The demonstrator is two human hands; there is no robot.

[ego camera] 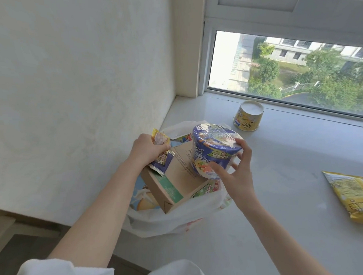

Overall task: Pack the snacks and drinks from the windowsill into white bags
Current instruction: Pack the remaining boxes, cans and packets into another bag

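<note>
A white plastic bag [179, 217] sits at the left end of the windowsill [281, 195], stuffed with a brown cardboard box [178, 178] and other packets. My right hand [237, 176] grips a blue instant-noodle bowl [214, 148] just above the box in the bag's mouth. My left hand [146, 151] holds small snack packets [161, 152], yellow and blue, at the bag's left side. A yellow cup [248, 115] lies on its side near the window. A yellow snack bag [351, 195] lies flat at the right edge.
A white wall [82, 79] stands close on the left, right beside the bag. The window frame [204, 54] and glass run along the back of the sill. The floor shows at lower left, below the sill's edge.
</note>
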